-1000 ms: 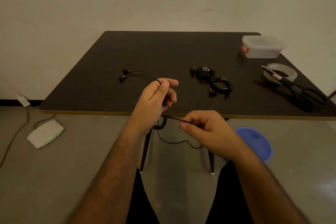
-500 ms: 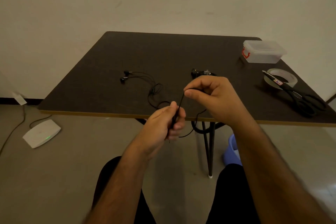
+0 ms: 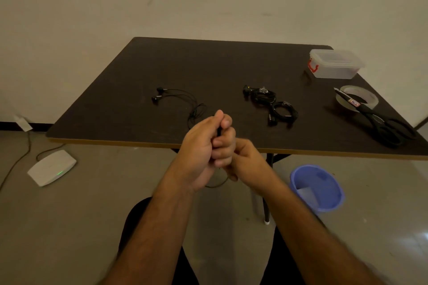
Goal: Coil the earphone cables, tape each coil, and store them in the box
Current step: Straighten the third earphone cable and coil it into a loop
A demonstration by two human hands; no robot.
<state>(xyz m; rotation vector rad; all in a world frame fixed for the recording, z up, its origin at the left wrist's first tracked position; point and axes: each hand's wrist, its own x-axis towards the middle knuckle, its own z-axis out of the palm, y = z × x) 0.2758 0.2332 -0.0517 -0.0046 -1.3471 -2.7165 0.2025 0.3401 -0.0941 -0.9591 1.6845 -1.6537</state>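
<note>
A black earphone cable (image 3: 183,97) runs from its two earbuds on the dark table (image 3: 208,69) down to my hands at the front edge. My left hand (image 3: 203,146) grips a bundle of that cable in its curled fingers. My right hand (image 3: 245,159) sits just behind and below it, fingers curled on the cable's lower part; a loop hangs under the hands. Two coiled black earphones (image 3: 271,104) lie mid-table. The clear lidded box (image 3: 335,65) with a red latch stands at the far right.
A roll of clear tape (image 3: 357,98) and black scissors (image 3: 384,125) lie at the right of the table. On the floor are a blue bin (image 3: 317,187) to the right and a white device (image 3: 52,166) with a green light to the left.
My right hand dropped from above the left hand to below and behind it, carrying the cable round. My left hand rose slightly over the table edge. More cable is gathered in it.
</note>
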